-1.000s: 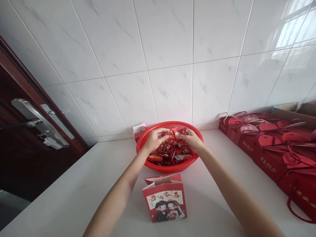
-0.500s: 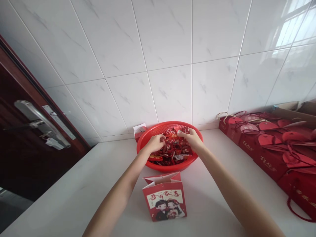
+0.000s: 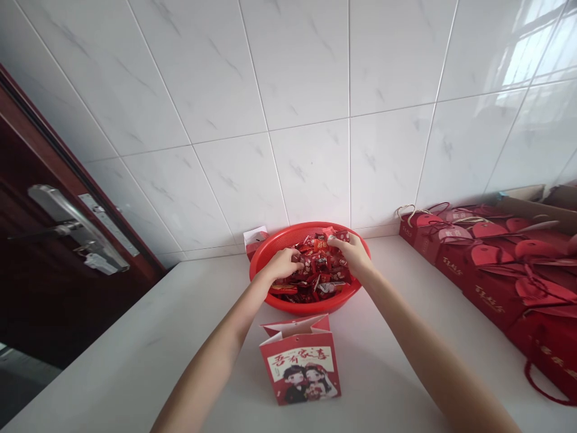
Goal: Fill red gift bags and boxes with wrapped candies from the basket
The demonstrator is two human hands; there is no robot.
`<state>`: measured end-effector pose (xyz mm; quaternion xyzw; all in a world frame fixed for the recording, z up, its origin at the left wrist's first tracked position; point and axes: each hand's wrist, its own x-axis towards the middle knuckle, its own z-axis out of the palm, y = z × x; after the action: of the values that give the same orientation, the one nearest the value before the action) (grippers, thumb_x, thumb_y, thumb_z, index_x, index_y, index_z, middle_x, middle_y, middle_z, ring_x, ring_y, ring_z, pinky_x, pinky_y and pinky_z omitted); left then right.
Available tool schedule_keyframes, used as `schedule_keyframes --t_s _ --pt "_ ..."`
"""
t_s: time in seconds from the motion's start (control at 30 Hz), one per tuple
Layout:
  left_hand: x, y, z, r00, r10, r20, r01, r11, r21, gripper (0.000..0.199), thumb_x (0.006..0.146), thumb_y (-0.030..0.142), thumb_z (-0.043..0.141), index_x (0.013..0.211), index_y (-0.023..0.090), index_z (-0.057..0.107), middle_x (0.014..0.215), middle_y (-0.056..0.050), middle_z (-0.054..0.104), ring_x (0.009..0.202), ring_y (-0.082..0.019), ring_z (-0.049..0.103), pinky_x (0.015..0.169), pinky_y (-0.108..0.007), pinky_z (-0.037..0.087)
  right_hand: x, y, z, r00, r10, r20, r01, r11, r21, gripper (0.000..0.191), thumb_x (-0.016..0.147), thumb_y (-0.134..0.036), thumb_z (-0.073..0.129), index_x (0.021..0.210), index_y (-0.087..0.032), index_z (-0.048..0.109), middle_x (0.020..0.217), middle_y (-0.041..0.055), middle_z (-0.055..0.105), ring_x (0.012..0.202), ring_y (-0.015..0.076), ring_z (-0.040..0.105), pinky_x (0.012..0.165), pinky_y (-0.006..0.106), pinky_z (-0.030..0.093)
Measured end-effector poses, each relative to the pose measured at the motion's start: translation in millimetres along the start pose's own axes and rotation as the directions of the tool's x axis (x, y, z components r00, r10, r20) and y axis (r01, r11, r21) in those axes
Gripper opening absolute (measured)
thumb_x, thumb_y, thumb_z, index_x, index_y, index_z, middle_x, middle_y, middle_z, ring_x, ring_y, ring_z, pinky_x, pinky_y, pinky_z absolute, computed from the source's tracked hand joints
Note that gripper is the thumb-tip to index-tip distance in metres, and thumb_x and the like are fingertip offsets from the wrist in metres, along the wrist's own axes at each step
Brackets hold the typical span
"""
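Note:
A red plastic basket (image 3: 311, 309) with a perforated wall stands on the counter, filled with candies (image 3: 315, 273) in shiny, mostly red wrappers. My left hand (image 3: 285, 263) reaches into its left side, fingers curled down among the candies; whatever lies between the fingertips is hidden. On the right side, my right hand (image 3: 354, 251) pinches a red wrapped candy (image 3: 330, 233) between thumb and fingers, just above the pile. In front of the basket, between my forearms, an upright red paper gift box (image 3: 300, 370) has its top open and a cartoon couple on its front.
Rows of red gift boxes (image 3: 478, 270) with cord handles line the right side of the white counter (image 3: 180, 337). A small red-and-white box (image 3: 255, 239) sits behind the basket. Tiled wall (image 3: 311, 168) rises behind; a dark door (image 3: 54, 252) with a metal handle is at left.
My left hand has moved slightly right and down into the candies. My right hand has shifted a little to the right, and the red wrapped candy at its fingertips is now more visible.

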<state>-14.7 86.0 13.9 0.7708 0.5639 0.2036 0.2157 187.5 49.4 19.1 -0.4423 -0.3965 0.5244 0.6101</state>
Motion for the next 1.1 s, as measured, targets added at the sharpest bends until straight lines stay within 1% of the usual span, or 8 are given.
schedule_keyframes --t_s 0.23,0.4,0.57,0.7,0.8,0.87,0.97,1.1 --pt "3 -3 0.6 0.993 -0.018 -0.12 -0.003 0.985 -0.171 0.02 0.075 0.038 0.072 0.082 0.018 0.069 0.077 -0.002 0.073 0.076 -0.022 0.069 0.068 -0.029 0.049 1 1 -1 1.0 -0.004 0.019 0.004 1.0 -0.001 0.02 0.061 -0.026 0.073 0.073 -0.022 0.057 0.062 -0.003 0.061 0.057 0.0163 0.061 0.051 0.028 0.047" --pt "2 -4 1.9 0.988 -0.06 -0.14 0.018 0.959 -0.284 0.033 0.064 0.041 0.084 0.084 0.018 0.071 0.071 -0.001 0.071 0.07 -0.02 0.068 0.064 -0.028 0.049 1 1 0 1.0 0.002 0.028 -0.002 1.0 0.002 0.02 0.061 -0.026 0.074 0.072 -0.022 0.058 0.062 -0.0029 0.061 0.057 0.016 0.061 0.05 0.026 0.047" --pt "1 2 -2.7 0.97 -0.072 -0.233 -0.029 0.914 -0.405 0.034 0.06 0.041 0.088 0.083 0.021 0.074 0.086 -0.004 0.078 0.085 -0.023 0.072 0.077 -0.031 0.055 0 0 -1 0.998 0.01 0.055 -0.011 1.0 0.021 0.023 0.059 -0.026 0.079 0.072 -0.02 0.061 0.066 -0.0015 0.066 0.058 0.0157 0.061 0.052 0.028 0.05" --pt "-11 11 -9.5 0.922 -0.094 -0.376 -0.117 0.858 -0.501 0.039 0.07 0.053 0.077 0.09 0.019 0.075 0.1 -0.008 0.079 0.099 -0.025 0.072 0.086 -0.033 0.056 -4 -6 2 0.987 0.054 0.152 -0.069 0.994 0.09 0.026 0.055 -0.025 0.085 0.063 -0.018 0.062 0.064 -0.0007 0.066 0.061 0.0138 0.062 0.057 0.026 0.052" --pt "-31 23 -13.7 0.88 -0.148 -0.451 -0.179 0.777 -0.604 0.049 0.072 0.058 0.073 0.099 0.018 0.073 0.096 -0.007 0.077 0.086 -0.023 0.072 0.07 -0.03 0.056 -16 -16 10 0.952 0.082 0.294 -0.131 0.98 0.15 0.031 0.051 -0.026 0.091 0.063 -0.017 0.064 0.065 -0.0012 0.066 0.061 0.0118 0.061 0.056 0.023 0.05" --pt "-46 34 -16.3 0.851 -0.192 -0.489 -0.227 0.705 -0.672 0.046 0.071 0.055 0.076 0.098 0.018 0.073 0.094 -0.005 0.076 0.077 -0.019 0.07 0.062 -0.027 0.054 -29 -22 18 0.915 0.074 0.396 -0.144 0.978 0.149 0.033 0.051 -0.029 0.092 0.067 -0.017 0.066 0.069 0.0 0.069 0.064 0.013 0.063 0.057 0.023 0.05" --pt "-67 50 -21.4 0.8 -0.224 -0.556 -0.302 0.65 -0.697 0.038 0.071 0.048 0.079 0.093 0.018 0.072 0.092 -0.004 0.074 0.078 -0.017 0.068 0.064 -0.024 0.054 -51 -30 28 0.883 0.018 0.469 -0.102 0.983 0.153 0.034 0.054 -0.032 0.093 0.074 -0.017 0.069 0.077 0.0023 0.073 0.07 0.0171 0.067 0.065 0.028 0.055" --pt "-86 62 -30.2 0.735 -0.226 -0.639 -0.394 0.624 -0.674 0.033 0.073 0.044 0.079 0.092 0.017 0.072 0.09 -0.004 0.073 0.084 -0.017 0.068 0.069 -0.023 0.055 -68 -35 33 0.87 -0.073 0.487 -0.009 0.987 0.163 0.036 0.059 -0.033 0.091 0.087 -0.019 0.072 0.082 0.0031 0.074 0.071 0.0201 0.07 0.071 0.034 0.059"
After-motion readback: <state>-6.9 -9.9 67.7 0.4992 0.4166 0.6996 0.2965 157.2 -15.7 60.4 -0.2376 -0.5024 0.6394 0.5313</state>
